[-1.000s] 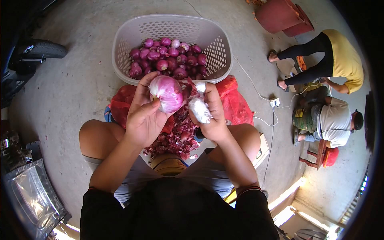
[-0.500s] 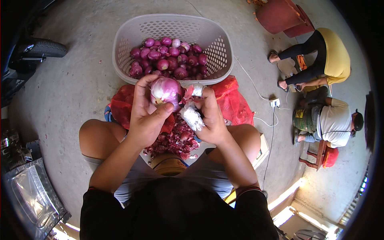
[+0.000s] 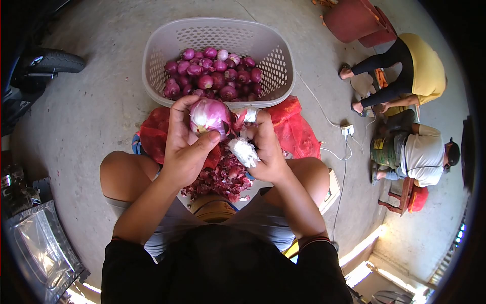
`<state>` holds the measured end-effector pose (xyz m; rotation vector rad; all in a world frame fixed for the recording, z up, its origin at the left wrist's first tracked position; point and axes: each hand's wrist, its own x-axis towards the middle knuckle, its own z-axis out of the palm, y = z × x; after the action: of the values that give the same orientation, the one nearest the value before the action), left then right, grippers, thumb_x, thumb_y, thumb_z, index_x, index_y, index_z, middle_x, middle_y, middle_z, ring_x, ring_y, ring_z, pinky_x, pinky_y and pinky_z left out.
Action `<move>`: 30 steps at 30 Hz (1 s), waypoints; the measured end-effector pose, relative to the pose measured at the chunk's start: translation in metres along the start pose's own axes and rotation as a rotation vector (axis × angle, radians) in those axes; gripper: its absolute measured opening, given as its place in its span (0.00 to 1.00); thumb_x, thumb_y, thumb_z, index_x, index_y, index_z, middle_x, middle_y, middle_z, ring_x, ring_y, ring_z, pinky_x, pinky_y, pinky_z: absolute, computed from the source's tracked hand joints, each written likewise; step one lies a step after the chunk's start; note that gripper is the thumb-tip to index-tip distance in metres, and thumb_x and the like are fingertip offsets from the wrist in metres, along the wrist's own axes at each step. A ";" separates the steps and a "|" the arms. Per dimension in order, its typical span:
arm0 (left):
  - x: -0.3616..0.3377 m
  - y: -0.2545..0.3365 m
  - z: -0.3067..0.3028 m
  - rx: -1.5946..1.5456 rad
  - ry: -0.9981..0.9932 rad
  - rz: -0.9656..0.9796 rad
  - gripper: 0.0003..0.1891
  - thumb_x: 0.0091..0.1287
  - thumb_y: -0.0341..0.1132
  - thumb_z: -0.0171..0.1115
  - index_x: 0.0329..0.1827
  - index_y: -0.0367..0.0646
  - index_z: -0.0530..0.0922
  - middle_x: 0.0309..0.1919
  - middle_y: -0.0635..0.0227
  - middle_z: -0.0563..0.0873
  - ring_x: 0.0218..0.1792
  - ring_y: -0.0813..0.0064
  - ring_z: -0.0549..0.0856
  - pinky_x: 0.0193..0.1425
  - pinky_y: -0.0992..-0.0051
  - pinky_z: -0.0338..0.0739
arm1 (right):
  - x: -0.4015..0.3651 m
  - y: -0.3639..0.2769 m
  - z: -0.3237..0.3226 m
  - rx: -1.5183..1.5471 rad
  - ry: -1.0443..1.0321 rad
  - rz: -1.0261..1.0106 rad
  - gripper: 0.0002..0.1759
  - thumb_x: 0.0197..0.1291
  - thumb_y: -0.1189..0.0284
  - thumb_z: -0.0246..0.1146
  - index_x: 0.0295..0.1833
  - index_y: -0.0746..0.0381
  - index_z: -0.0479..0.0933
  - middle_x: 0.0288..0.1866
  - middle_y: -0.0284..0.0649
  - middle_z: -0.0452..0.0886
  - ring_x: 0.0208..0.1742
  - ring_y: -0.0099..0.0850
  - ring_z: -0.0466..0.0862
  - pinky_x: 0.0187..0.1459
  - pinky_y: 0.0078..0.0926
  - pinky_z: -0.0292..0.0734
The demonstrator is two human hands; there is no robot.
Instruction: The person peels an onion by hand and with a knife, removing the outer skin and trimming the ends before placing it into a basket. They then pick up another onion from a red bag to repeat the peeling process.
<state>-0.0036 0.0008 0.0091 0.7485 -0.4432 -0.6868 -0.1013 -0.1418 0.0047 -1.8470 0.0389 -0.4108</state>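
A large red onion (image 3: 209, 116) is held in my left hand (image 3: 183, 152), with the fingers curled behind it and the thumb on its lower right side. Part of the onion's surface is pale, the rest purple. White wrapping covers the thumb and index finger of my right hand (image 3: 268, 154). Those wrapped fingers pinch a strip of dark red onion skin (image 3: 237, 123) at the onion's right side. Beneath my hands lies a heap of dry onion skins (image 3: 225, 177). Just beyond them stands a grey plastic basket (image 3: 152, 61) holding many red onions (image 3: 217, 80).
Red mesh sacks (image 3: 293, 129) lie below the basket. At right, a power strip (image 3: 347, 130) with cords rests on the floor. Two people, one bending (image 3: 428, 68) and one seated (image 3: 425, 154), are farther right near red tubs (image 3: 354, 20). A motorcycle wheel (image 3: 61, 60) stands left.
My hands and the onion have barely moved. At right, the bending person's body and arm have shifted slightly.
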 end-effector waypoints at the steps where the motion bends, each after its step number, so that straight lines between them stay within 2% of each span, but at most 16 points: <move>1: 0.000 0.001 0.003 -0.026 0.029 -0.009 0.31 0.62 0.21 0.58 0.67 0.48 0.56 0.59 0.64 0.69 0.61 0.69 0.70 0.66 0.63 0.64 | 0.000 0.000 0.001 -0.003 0.004 0.004 0.29 0.55 0.75 0.64 0.59 0.63 0.57 0.36 0.47 0.82 0.40 0.41 0.85 0.41 0.30 0.75; 3: 0.000 0.004 0.011 -0.077 0.085 -0.028 0.33 0.59 0.18 0.60 0.66 0.47 0.57 0.55 0.66 0.70 0.56 0.74 0.73 0.62 0.70 0.68 | 0.001 0.003 0.001 -0.035 0.013 -0.036 0.30 0.54 0.75 0.64 0.60 0.63 0.57 0.37 0.47 0.82 0.41 0.43 0.85 0.41 0.30 0.75; 11: 0.000 0.003 0.009 -0.038 0.076 0.000 0.33 0.59 0.19 0.61 0.65 0.46 0.57 0.55 0.66 0.70 0.56 0.74 0.73 0.62 0.70 0.67 | 0.002 0.002 -0.003 -0.107 -0.028 -0.069 0.30 0.53 0.74 0.64 0.57 0.63 0.56 0.39 0.50 0.82 0.41 0.50 0.84 0.38 0.33 0.75; 21: -0.001 0.001 0.008 -0.082 0.077 -0.024 0.32 0.59 0.19 0.61 0.65 0.46 0.57 0.56 0.65 0.70 0.57 0.74 0.72 0.63 0.69 0.67 | 0.003 0.001 -0.004 -0.116 -0.023 -0.053 0.29 0.51 0.78 0.63 0.56 0.62 0.57 0.38 0.50 0.83 0.41 0.52 0.83 0.37 0.35 0.75; 24: -0.002 -0.003 0.001 -0.043 0.001 -0.002 0.31 0.62 0.23 0.57 0.67 0.50 0.57 0.61 0.63 0.69 0.64 0.64 0.70 0.68 0.59 0.61 | 0.005 -0.002 -0.003 -0.078 -0.009 -0.064 0.28 0.52 0.80 0.62 0.56 0.63 0.57 0.37 0.49 0.83 0.40 0.49 0.84 0.39 0.33 0.75; 28: -0.002 -0.003 -0.003 -0.056 0.001 -0.023 0.31 0.60 0.24 0.59 0.66 0.49 0.58 0.60 0.63 0.70 0.63 0.62 0.70 0.69 0.59 0.61 | 0.006 -0.004 -0.002 0.054 -0.017 -0.056 0.23 0.55 0.83 0.59 0.55 0.63 0.59 0.41 0.45 0.81 0.43 0.36 0.83 0.45 0.29 0.74; 30: -0.002 0.000 0.001 -0.073 0.031 -0.019 0.31 0.58 0.24 0.60 0.65 0.48 0.58 0.60 0.63 0.70 0.63 0.61 0.71 0.69 0.58 0.61 | 0.008 -0.010 0.004 0.199 0.009 -0.054 0.22 0.57 0.84 0.57 0.56 0.63 0.60 0.46 0.42 0.77 0.47 0.30 0.80 0.48 0.26 0.73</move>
<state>-0.0058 0.0016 0.0092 0.6941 -0.3816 -0.7049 -0.0947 -0.1370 0.0152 -1.6523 -0.0446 -0.4447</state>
